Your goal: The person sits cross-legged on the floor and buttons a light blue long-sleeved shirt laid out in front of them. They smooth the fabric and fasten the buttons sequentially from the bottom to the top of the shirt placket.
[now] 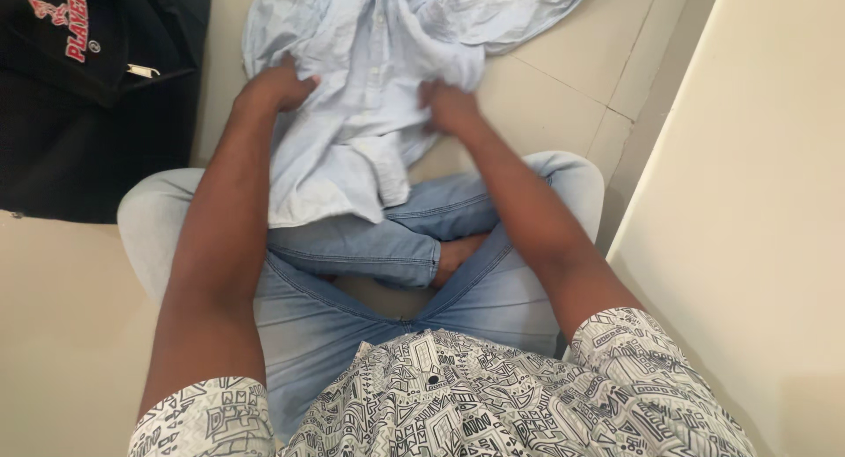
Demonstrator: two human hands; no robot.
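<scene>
Both hands are closed on a pale blue shirt (370,114) spread across the floor in front of a cross-legged person. Left hand (277,89) grips a bunch of cloth at the shirt's left edge, fingers curled into the fabric. Right hand (449,105) clutches a fold near the middle right, knuckles up, the fingertips buried in the cloth. The shirt is crumpled, its button strip running down the middle, its lower part draped over the person's shins and its upper part lying rumpled on the floor (546,87) beyond.

That floor is cream tile with thin grout lines, meeting a plain cream wall (757,202) on the right along a slanting edge. The person sits on the tile in light blue jeans (352,316), one bare foot (458,255) tucked between the legs, and wears a white top (475,395) with a black line pattern.

At the upper left lies a black bag (97,114) with red lettering, resting on the floor just beside the left knee; whether it is open, and what is inside, cannot be told.
</scene>
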